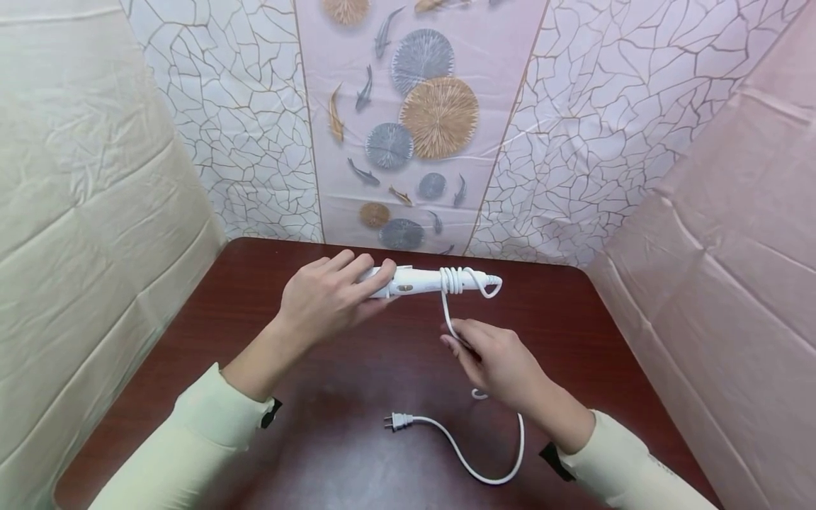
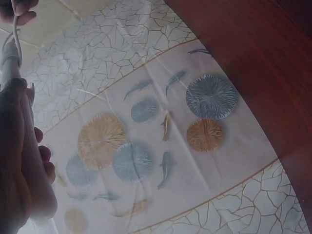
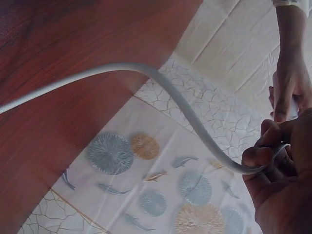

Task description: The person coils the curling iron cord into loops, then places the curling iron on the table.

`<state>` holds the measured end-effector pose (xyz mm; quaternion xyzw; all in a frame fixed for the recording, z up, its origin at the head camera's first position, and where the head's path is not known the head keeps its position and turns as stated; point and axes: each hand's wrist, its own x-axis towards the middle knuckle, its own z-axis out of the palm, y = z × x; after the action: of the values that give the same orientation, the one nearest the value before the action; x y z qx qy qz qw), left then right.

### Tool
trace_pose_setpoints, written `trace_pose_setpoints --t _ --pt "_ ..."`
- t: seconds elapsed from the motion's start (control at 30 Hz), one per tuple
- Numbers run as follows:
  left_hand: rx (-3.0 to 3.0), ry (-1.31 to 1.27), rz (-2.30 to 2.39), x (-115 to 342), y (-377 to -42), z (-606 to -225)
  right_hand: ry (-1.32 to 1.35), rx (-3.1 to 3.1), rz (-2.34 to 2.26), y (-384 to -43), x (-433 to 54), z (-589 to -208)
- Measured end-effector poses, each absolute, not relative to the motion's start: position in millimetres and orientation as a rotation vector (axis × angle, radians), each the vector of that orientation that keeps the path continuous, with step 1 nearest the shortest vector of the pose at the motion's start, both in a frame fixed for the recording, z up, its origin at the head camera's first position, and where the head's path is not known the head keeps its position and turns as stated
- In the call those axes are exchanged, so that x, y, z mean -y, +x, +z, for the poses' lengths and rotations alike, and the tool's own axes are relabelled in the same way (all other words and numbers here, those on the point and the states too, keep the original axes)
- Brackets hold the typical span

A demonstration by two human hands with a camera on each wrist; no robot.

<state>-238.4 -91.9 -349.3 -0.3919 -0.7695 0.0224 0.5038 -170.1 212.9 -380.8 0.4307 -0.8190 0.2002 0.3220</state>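
My left hand [image 1: 328,290] grips a white hair styling iron [image 1: 421,281] around its left part, holding it level above the table. Several loops of the white power cord [image 1: 451,280] are wound about the handle's right end. From those loops the cord runs down to my right hand [image 1: 506,361], which pinches it between thumb and fingers. In the right wrist view a length of cord [image 3: 185,105] curves away from the curled fingers. The iron's rounded end [image 2: 44,207] shows past the left hand in the left wrist view. Below, the two-prong plug [image 1: 400,421] lies on the table.
The dark red-brown table [image 1: 357,453] has a loose stretch of cord [image 1: 484,480] curving across its near right part. Behind it hangs a patterned cloth [image 1: 395,205] with fish and round motifs. Pale cloth walls [image 1: 83,234] stand on both sides.
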Motion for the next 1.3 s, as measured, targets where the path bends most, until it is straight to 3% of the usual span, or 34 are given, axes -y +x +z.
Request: trace_pose_setpoints --t 0.33,0.57,0.9,1.3 --pt "1.899 -0.962 0.052 89 -239 -350 1.112 2.107 0.310 -159 -209 -377" --pt "1.901 -0.997 0.121 90 -241 -358 1.200 2.076 0.146 -152 -211 -349" --pt "1.862 -1.029 0.132 86 -238 -369 1.252 2.035 0.133 -171 -228 -310" --pt "1.855 -1.054 0.138 85 -235 -379 1.276 2.065 0.417 -202 -234 -308"
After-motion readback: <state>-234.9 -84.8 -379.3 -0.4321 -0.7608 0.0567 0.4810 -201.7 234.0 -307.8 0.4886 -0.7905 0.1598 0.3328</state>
